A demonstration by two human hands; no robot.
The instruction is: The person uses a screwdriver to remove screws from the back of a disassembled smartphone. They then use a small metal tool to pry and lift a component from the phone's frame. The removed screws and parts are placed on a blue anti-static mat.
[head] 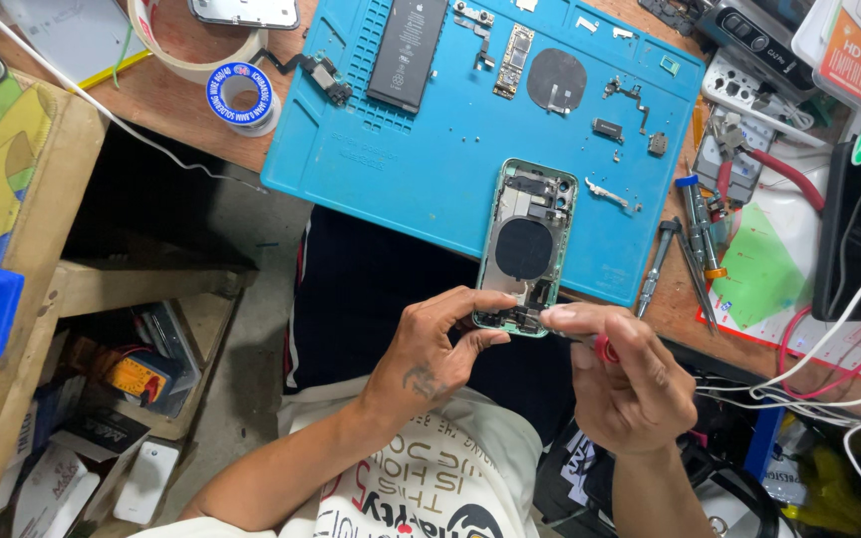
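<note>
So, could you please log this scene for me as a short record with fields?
Setting: cluttered wooden bench with a blue mat
Left hand: grips the bottom edge of the opened phone
Right hand: holds a red-handled screwdriver, tip at the phone's bottom end
On the mat: battery, round coil, small loose parts
Beside the mat: solder reel, spare screwdrivers

head-worn view, looking steeply down, close over workbench point(201, 110)

You have a black rectangular battery point(408, 52) and a dark round coil point(557, 80) on the blue silicone mat point(401, 169), with a white solder-wire spool point(242, 97) just left of it.
</note>
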